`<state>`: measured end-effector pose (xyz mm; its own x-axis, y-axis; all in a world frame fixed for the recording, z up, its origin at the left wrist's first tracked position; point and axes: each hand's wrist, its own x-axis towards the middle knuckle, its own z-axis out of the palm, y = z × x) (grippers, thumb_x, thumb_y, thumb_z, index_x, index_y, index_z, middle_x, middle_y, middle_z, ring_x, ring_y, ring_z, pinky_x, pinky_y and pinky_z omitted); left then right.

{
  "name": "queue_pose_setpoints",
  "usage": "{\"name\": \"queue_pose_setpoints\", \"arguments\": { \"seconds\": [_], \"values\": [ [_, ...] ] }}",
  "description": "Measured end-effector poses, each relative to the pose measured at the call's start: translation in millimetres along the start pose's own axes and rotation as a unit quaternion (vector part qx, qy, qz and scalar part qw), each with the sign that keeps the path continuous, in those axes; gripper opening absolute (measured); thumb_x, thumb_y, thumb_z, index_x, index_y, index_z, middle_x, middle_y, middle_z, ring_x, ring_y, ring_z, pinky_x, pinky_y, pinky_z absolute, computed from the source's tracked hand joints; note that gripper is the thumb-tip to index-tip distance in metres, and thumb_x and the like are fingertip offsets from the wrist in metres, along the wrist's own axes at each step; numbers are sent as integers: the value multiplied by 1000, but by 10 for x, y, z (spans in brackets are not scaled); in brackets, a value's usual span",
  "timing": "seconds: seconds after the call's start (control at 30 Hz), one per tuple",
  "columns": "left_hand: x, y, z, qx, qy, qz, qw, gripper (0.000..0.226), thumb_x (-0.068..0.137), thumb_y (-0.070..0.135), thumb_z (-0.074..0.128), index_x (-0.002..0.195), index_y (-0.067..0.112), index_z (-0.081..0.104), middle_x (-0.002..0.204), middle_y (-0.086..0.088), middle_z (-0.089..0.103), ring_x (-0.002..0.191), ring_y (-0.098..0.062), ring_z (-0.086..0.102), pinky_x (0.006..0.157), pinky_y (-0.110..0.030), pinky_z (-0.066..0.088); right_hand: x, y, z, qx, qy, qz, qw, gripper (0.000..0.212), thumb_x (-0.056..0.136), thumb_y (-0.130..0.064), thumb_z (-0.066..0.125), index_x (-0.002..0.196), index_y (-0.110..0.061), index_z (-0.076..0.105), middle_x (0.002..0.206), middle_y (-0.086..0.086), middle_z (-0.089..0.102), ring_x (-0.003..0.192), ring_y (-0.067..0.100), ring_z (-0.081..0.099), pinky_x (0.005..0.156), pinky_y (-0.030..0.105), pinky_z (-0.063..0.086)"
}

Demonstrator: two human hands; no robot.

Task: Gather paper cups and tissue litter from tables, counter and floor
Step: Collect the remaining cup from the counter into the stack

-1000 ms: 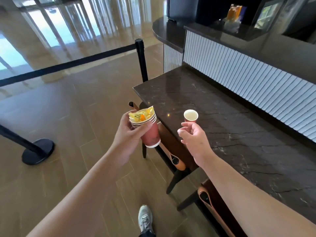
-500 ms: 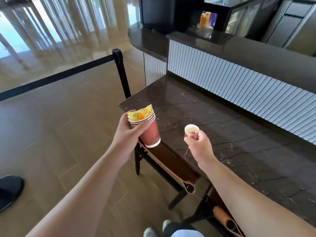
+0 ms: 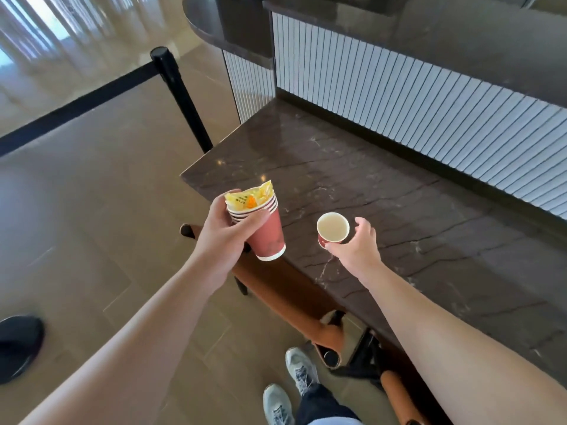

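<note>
Lifted a bit higher than half a second back: the small paper cup, now tipped so the mouth faces up and the inside shows. Looks empty, pale inside, red outside. Held up in the air over the front edge of the counter, not touching it. Pinched low on the side wall by the right hand, thumb under the near side, fingers curled round the far side.

Held by the left hand, fingers and thumb wrapped round the upper part: a stack of red cups, leaning, with a yellow wrapper stuffed in the top one. Stack near the front left corner of the counter, up in the air, a little apart from the small cup.

Probably very light, that small cup, and thin and soft. Easy to squash if squeezed hard. Best held gently round the middle of the wall, or by the stiffer rolled rim. Likely a bit slippery on the waxy outside. Could drip if any drink is left in the bottom, so better kept upright until dropped into the stack.
</note>
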<state>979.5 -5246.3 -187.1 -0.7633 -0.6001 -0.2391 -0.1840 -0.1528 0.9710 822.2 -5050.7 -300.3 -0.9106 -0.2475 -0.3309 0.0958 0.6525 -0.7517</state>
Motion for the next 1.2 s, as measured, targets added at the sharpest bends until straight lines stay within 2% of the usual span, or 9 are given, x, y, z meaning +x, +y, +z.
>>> {"name": "queue_pose_setpoints", "arguments": {
  "seconds": [0.07,0.27,0.43,0.63,0.7,0.8,0.93,1.1,1.2],
  "values": [
    [73,-26,39,2,1,-11,1000,79,60,49,87,129,30,53,113,8,73,109,-15,70,79,-29,58,159,41,85,-27,-17,-10,999,105,66,-34,87,149,-19,25,144,8,35,127,31,44,104,45,42],
    [265,-44,143,5,11,-22,1000,80,59,47,87,130,29,52,109,12,74,103,-9,71,71,-19,55,396,134,291,-74,-49,-43,995,99,67,-30,86,146,-18,27,142,6,37,127,31,43,95,41,42],
    [360,-28,204,-3,18,-18,1000,83,59,46,87,131,26,52,109,10,74,102,-10,71,72,-20,55,405,66,289,-60,-39,-85,994,84,68,-26,85,136,-12,37,134,5,46,122,31,46,92,40,44],
    [362,136,233,-4,60,23,998,69,64,46,85,125,30,56,110,8,74,105,-16,70,77,-32,59,163,-392,288,-79,-84,-210,971,82,70,-27,84,137,-16,39,133,2,49,119,24,48,89,43,51],
    [338,235,209,-12,68,41,997,66,63,42,87,121,33,57,110,10,74,106,-14,70,79,-30,59,68,-649,313,-86,-102,-250,959,78,71,-29,81,136,-20,39,132,-3,48,119,20,48,88,42,53],
    [269,388,125,-27,85,62,994,67,66,31,89,125,30,56,110,13,74,104,-7,70,78,-22,56,-37,-1041,347,-78,-149,-284,944,65,72,-33,72,129,-26,42,128,-9,49,121,16,48,91,40,52],
    [128,528,-72,-44,113,88,989,61,75,19,82,129,23,53,110,11,73,104,-9,69,77,-24,56,-182,-1406,381,-43,-199,-329,922,50,69,-32,72,114,-29,49,111,-12,56,105,13,58,82,36,55],
    [-99,552,-315,-37,136,98,985,66,73,18,86,129,21,52,111,10,73,105,-10,70,79,-24,56,-459,-1636,452,42,-238,-357,902,63,63,-45,79,116,-40,44,110,-20,57,101,2,57,81,18,49],
    [-223,538,-479,-29,158,103,982,70,65,28,89,124,22,53,107,12,74,100,-8,71,76,-22,56,-620,-1776,554,74,-250,-366,893,63,64,-41,82,115,-37,46,106,-18,59,98,1,58,77,18,51]
  ]
}}
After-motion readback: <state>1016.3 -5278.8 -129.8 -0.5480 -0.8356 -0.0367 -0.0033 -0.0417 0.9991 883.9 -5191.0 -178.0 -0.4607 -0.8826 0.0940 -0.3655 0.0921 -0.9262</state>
